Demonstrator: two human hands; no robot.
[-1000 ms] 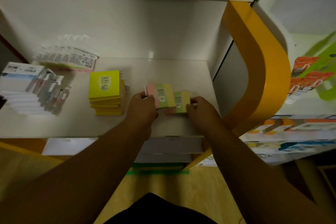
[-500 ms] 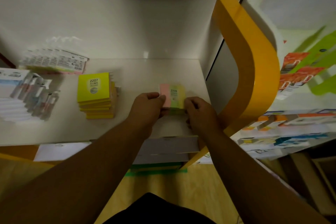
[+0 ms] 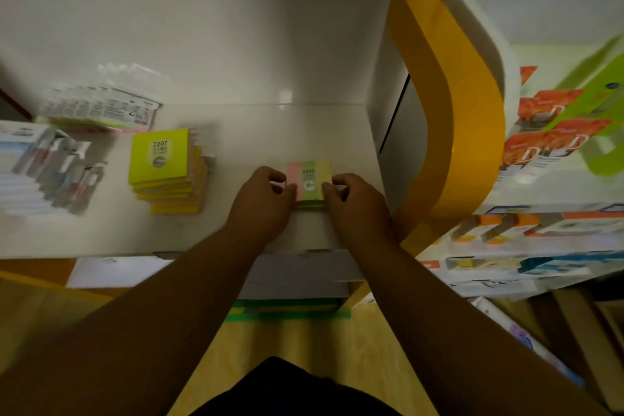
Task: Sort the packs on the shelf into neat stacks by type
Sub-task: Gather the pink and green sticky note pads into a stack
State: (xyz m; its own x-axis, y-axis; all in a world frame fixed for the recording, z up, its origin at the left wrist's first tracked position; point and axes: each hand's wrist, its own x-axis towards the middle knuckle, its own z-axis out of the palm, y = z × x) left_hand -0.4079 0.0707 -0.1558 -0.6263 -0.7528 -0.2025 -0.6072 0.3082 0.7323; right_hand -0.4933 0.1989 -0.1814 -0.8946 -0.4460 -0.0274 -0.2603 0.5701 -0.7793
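We note a glossy white shelf (image 3: 304, 132), bounded on the right by a curved orange panel (image 3: 449, 111). Toward its front right sits the striped pack stack (image 3: 309, 179), banded pink, green and yellow and labelled 2209. The left hand (image 3: 261, 203) and right hand (image 3: 354, 203) each pinch an opposite side with curled fingers, in our judgement to square its edges. The yellow stack (image 3: 158, 159), marked 2207, stands well apart to the left, its slim flat packs stepped unevenly.
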